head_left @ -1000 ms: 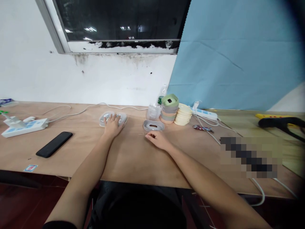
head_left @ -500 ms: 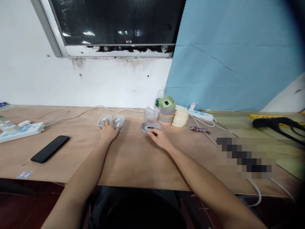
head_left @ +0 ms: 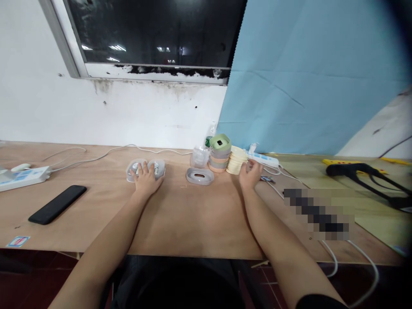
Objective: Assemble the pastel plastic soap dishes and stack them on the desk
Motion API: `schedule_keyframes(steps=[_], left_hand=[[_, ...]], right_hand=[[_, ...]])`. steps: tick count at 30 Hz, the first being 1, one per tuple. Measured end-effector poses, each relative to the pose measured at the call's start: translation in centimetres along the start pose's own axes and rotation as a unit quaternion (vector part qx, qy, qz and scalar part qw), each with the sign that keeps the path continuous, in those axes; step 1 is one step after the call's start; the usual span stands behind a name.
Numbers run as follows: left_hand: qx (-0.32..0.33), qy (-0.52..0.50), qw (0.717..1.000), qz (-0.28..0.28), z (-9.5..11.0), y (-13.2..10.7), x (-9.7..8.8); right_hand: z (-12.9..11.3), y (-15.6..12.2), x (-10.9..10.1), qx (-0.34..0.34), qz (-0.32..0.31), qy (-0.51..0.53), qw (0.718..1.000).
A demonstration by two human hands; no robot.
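Note:
My left hand lies with fingers spread over a clear two-part plastic tray, its palm side covering part of it. Whitish and metallic-looking pieces show inside the tray between the fingers. My right hand is at the right side of a stack of cream-coloured lid-like pieces, thumb and fingers apart and slightly curled; whether it touches the stack is unclear. A grey oval ring-shaped piece with a slot lies on the table between the hands.
Stacked green, grey and orange square-shaped pieces stand beside clear plastic cups and a bottle. A black phone and a power strip lie left; another power strip, cables and a black-handled tool are right.
My right hand has left the grey oval piece and moved right to the cream stack. My left hand stays on the clear tray. The camera view has shifted slightly.

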State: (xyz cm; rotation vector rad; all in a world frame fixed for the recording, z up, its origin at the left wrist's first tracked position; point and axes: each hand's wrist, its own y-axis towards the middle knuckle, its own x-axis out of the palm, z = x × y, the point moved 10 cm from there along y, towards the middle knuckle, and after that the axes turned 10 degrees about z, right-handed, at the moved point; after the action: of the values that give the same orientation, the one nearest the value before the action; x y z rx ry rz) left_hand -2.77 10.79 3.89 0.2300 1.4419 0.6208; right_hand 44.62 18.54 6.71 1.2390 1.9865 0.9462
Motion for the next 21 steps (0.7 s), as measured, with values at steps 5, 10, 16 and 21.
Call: schedule_keyframes(steps=[5,10,16,21], left_hand=[[-0.008,-0.010,0.999,-0.030,-0.4,-0.1,0.9],[-0.031,-0.020,0.999,-0.023,-0.6,-0.2,0.4],[-0.044,-0.030,0.999,-0.006,-0.8,-0.1,-0.1],[-0.041,-0.037,0.998,0.005,-1.0,0.1,0.0]], right_hand=[[-0.7,0.2,0.9,-0.052,0.000,-0.018,0.999],[-0.9,-0.3,2.9,-0.065,-0.063,-0.032,0.995],[-0.3,-0.2,2.9,-0.047,-0.070,0.008,0.996],[1.1,0.0,2.5,0.006,-0.039,0.067,0.997]])
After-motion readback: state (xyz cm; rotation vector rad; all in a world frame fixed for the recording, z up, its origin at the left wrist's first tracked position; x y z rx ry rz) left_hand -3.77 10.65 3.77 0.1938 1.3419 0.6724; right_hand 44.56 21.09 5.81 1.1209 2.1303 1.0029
